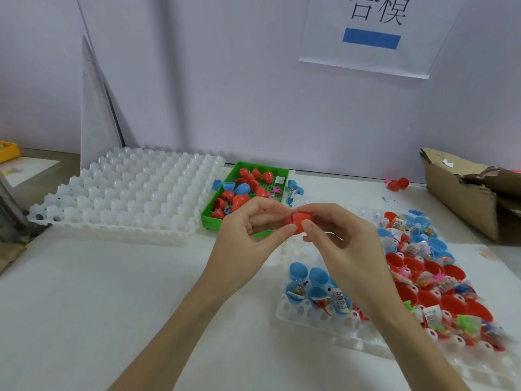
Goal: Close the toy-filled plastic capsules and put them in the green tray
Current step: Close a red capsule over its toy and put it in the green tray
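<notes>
A red capsule (298, 221) is held above the table between both hands. My left hand (248, 238) pinches its left half and my right hand (341, 241) pinches its right half; a seam shows between the halves. Just behind them sits the green tray (217, 206), holding several red capsules and a blue one (243, 189). To the right, a white holder tray (332, 324) carries several open blue halves (298, 270) and red halves (454, 304) filled with small packaged toys.
A large white moulded tray (132, 190) lies left of the green tray. A torn cardboard box (468, 196) stands at the right edge. A loose red capsule (398, 184) lies near the back wall. A yellow bin (8, 150) sits at far left.
</notes>
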